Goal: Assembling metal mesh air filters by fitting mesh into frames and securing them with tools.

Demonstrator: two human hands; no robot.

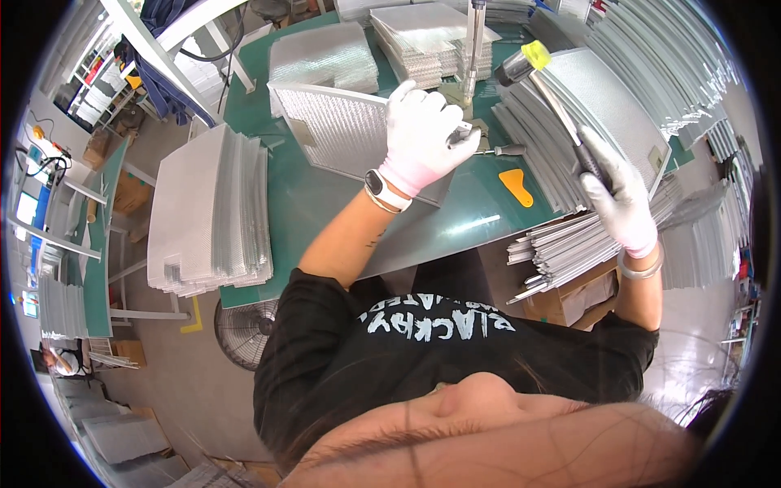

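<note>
My right hand [622,199], in a white glove, is wrapped round the black grip of a hammer [557,106]. The hammer is raised over the right of the table, its dark head tipped with yellow. My left hand [423,134], also gloved, is closed with thumb and fingers together on a small dark metal piece that I cannot make out. Behind and left of it, a silver mesh panel [338,126] with a thin frame leans at a tilt over the green table [317,248]. A dark-handled tool [510,150] and a flat yellow scraper [516,188] lie between my hands.
Stacked silver panels [207,203] stand at the table's left edge. More panels [622,114] crowd the right side, and others [431,41] lie at the back. An upright metal rod [474,49] rises behind my left hand. A floor fan [246,329] stands below the left edge.
</note>
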